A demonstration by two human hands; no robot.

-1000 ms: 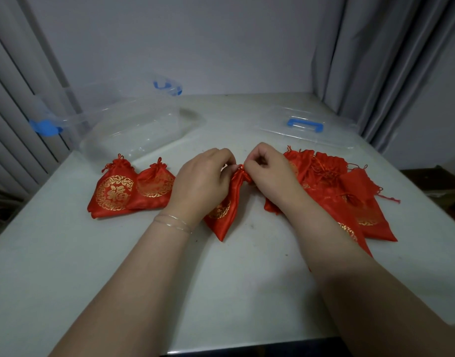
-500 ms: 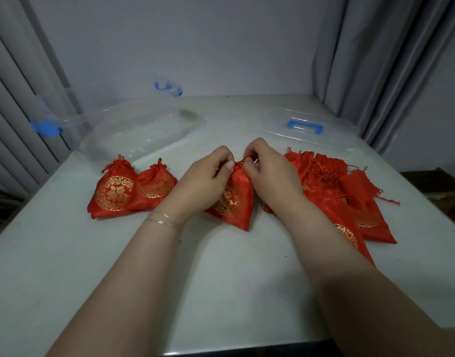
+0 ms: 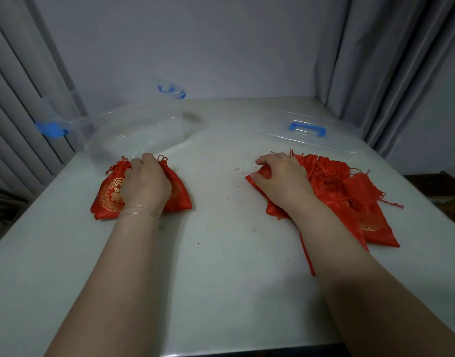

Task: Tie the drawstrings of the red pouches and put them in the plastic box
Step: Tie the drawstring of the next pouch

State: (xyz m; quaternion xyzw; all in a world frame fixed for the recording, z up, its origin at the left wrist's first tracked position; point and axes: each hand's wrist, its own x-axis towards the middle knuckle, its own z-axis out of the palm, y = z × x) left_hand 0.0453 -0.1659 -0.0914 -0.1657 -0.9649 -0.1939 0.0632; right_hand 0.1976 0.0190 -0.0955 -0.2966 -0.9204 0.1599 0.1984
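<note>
Tied red pouches (image 3: 108, 198) with gold embroidery lie in a row at the left of the table. My left hand (image 3: 144, 185) lies on top of them, fingers curled down over a tied red pouch (image 3: 181, 195) at the row's right end. To the right sits a heap of loose red pouches (image 3: 355, 197) with tangled drawstrings. My right hand (image 3: 281, 180) grips a pouch (image 3: 263, 173) at the heap's left edge, thumb and fingers curled round its fabric. The clear plastic box (image 3: 133, 132) stands open behind the left row, with no pouches seen inside.
The box has blue latches (image 3: 50, 128) at its ends. Its clear lid (image 3: 308, 140) with a blue handle (image 3: 307, 128) lies flat behind the heap. The pale table (image 3: 221, 253) shows small red lint specks. Grey curtains hang on both sides.
Both hands were together at the middle, tying one pouch. They have parted: the left carried that pouch to the tied row, the right went to the heap and took hold of another.
</note>
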